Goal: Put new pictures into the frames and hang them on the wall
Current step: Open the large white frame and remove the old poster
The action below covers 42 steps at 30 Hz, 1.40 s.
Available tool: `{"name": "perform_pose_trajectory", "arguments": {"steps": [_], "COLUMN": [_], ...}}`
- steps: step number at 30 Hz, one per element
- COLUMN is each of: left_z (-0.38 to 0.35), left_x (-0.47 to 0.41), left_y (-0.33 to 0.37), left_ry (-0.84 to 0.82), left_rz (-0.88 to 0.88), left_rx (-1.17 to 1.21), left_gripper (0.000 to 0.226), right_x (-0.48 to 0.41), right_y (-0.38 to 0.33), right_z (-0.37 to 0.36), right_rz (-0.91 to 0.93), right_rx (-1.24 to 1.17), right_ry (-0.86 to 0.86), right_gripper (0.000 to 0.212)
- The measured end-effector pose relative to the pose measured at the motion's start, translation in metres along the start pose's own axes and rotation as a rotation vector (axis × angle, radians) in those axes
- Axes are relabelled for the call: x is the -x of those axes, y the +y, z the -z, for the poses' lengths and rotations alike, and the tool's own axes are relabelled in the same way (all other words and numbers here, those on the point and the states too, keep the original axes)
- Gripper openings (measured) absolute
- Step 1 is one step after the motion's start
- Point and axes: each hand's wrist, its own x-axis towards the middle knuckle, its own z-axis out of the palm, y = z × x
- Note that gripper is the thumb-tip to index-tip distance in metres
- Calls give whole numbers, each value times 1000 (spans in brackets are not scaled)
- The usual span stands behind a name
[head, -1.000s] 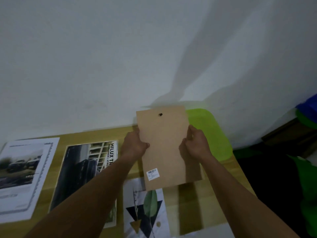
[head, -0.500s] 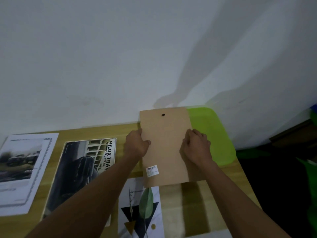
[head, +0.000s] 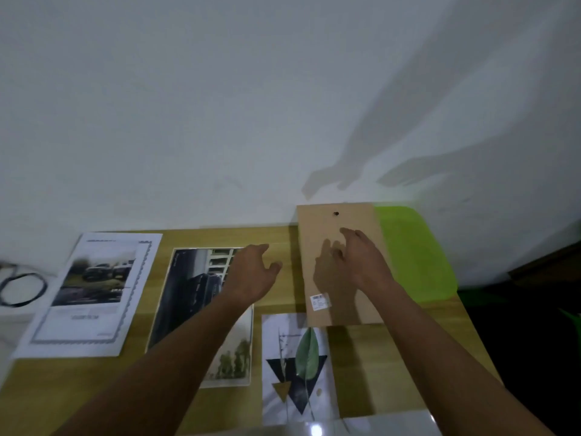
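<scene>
Brown backing board (head: 316,237) flat on the desk (head: 283,239), right hand (head: 360,262) spread open over its middle, left hand (head: 251,275) relaxed open just left of it, above a poster (head: 188,291)

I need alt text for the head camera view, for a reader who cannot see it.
Two bare hands hover over a wooden table by a white wall: the right hand above a brown rectangular backing board with a small hole, the left hand above a dark truck print. A leaf print and a green tray lie nearby.
</scene>
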Motion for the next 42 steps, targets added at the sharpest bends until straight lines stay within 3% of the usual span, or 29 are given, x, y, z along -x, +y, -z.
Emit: {"name": "perform_pose_trajectory", "arguments": {"steps": [6, 11, 18, 23, 25, 34, 39, 42], "left_z": [57, 91, 80, 57, 51, 37, 34, 32], "left_x": [43, 72, 97, 97, 99, 102, 100, 99], "left_y": [-77, -132, -209, -247, -251, -254, -252, -255], "left_ry": [-23, -127, -222, -278, -295, -266, -213, -159], "left_rz": [-27, -118, -116, -124, -114, -51, -28, -76], "left_rx": [-53, -134, -175, -279, -254, -271, -183, -219], "left_gripper": [50, 23, 44, 95, 105, 101, 94, 93], "right_x": [42, 73, 116, 119, 119, 117, 120, 118], "right_y": [-76, -130, -152, -138, -136, -141, -150, -151], "right_z": [-37, -95, -183, -218, -226, -234, -229, -238], "right_rz": [89, 83, 76, 79, 85, 46, -2, 3], "right_rx": [-3, 1, -28, 58, 68, 5, -228, -94], "right_ry": [-30, -193, -361, -421, -402, -244, -233, -184], "right_gripper": [41, 57, 73, 87, 89, 86, 78, 78]}}
